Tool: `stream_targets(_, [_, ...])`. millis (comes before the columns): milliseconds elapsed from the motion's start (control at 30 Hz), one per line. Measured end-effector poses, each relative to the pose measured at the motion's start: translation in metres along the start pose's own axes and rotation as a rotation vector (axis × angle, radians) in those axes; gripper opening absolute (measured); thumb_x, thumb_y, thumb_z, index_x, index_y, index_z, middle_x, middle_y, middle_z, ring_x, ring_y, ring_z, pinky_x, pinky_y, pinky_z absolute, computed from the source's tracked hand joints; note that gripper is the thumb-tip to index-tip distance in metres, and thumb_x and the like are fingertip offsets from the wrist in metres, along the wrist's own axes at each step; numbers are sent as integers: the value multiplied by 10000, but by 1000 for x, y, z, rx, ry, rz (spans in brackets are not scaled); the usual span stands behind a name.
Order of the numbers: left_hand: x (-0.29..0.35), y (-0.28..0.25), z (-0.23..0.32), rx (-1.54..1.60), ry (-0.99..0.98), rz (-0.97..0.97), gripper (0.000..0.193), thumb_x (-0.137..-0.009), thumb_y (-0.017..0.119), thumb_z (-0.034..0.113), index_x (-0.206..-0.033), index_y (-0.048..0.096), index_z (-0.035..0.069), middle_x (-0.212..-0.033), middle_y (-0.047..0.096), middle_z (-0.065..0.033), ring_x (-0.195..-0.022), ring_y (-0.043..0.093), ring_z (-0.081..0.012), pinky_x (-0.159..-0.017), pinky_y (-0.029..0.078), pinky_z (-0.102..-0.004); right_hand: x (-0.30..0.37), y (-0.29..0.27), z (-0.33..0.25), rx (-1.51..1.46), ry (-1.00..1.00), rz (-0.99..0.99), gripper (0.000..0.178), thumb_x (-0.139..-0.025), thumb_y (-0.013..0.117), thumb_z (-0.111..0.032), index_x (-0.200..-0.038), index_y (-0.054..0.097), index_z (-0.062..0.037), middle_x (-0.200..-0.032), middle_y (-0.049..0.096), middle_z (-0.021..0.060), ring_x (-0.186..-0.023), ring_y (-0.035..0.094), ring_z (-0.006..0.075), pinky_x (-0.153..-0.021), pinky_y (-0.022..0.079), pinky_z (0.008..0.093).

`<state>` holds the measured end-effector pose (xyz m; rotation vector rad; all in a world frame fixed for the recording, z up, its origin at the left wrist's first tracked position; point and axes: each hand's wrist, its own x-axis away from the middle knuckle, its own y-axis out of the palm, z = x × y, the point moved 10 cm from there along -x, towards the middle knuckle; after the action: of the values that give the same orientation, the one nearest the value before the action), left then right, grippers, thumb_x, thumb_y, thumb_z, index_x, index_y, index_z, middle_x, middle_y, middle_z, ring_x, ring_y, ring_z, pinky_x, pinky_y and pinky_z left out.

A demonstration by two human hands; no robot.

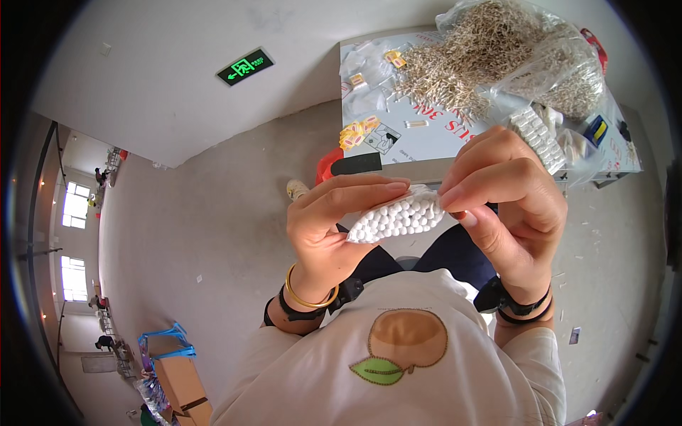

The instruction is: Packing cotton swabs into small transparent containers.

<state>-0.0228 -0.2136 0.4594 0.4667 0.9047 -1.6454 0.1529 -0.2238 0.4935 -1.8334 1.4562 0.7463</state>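
Note:
A small clear bag of cotton swabs (398, 219) is held up in front of my chest, the white tips packed toward me. My left hand (323, 220) is closed round its left end, fingers along the top edge. At the bag's right end, my right hand (515, 202) pinches the corner between thumb and fingers. A small reddish-brown bit shows by the right thumb; I cannot make out what it is. Beyond the hands, a heap of loose cotton swabs (490, 50) with wooden-coloured sticks lies on the table (437, 145), partly under clear plastic.
Yellow printed labels (360, 132) and clear empty bags (366, 64) lie at the table's left side. Packed white bundles (536, 138) sit on its right, near a blue and yellow item (598, 130). Cardboard boxes (181, 383) stand on the floor at lower left.

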Motion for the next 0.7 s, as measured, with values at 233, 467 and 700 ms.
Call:
stream_targets(233, [4, 0, 0, -14, 11, 9, 365, -780, 876, 115, -1071, 720, -40, -1061, 755, -200, -977, 748, -279, -859, 601, -367, 7, 9, 10, -84, 107, -13, 98, -991, 640, -98, -987, 609, -6, -988, 600, 133, -906, 631, 238, -848, 522, 373])
stream_targets(467, [4, -1, 0, -30, 2, 28, 346, -779, 877, 90, -1065, 724, -32, -1061, 751, -189, -952, 747, -260, -838, 596, -350, 7, 14, 13, -162, 109, -17, 124, -1036, 586, -135, -1038, 577, -11, -1006, 571, 127, -938, 636, 263, -902, 521, 430])
stream_targets(700, [4, -2, -2, -25, -2, 36, 352, -769, 885, 92, -1060, 725, -28, -1061, 752, -195, -947, 746, -261, -828, 591, -346, 7, 16, 16, -221, 134, 15, 89, -1029, 580, -115, -1040, 575, -27, -978, 564, 111, -935, 621, 246, -941, 494, 448])
